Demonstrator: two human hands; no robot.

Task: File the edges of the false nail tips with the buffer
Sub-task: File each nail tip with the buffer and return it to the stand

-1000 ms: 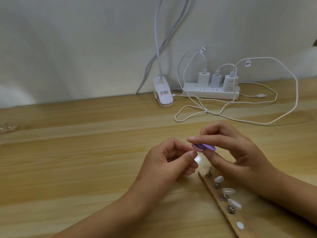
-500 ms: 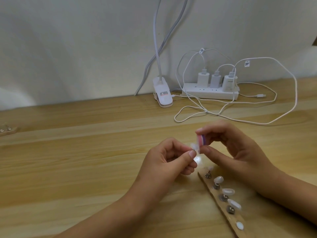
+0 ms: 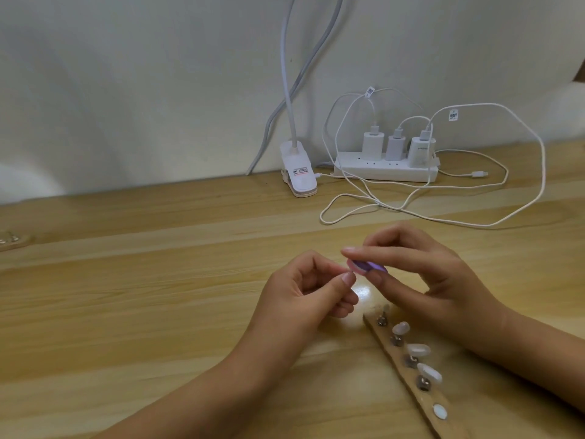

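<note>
My right hand [image 3: 440, 280] pinches a small purple buffer [image 3: 368, 267] between forefinger and thumb, lying flat above the wooden table [image 3: 142, 296]. My left hand [image 3: 304, 296] has its thumb and forefinger pressed together right at the buffer's left end; the nail tip it pinches is hidden by the fingers. Below the hands lies a cardboard strip [image 3: 389, 353] with metal studs, carrying several white false nail tips [image 3: 418, 350].
At the back by the wall stand a white clip lamp base [image 3: 77, 182] and a power strip [image 3: 386, 171] with three chargers. White cables [image 3: 474, 223] loop across the table just behind my right hand. A small object sits at the far left edge [image 3: 12, 240].
The buffer stood on edge against the nail tip half a second ago; now it lies flat again, as it did one second ago. My left hand has stayed in place.
</note>
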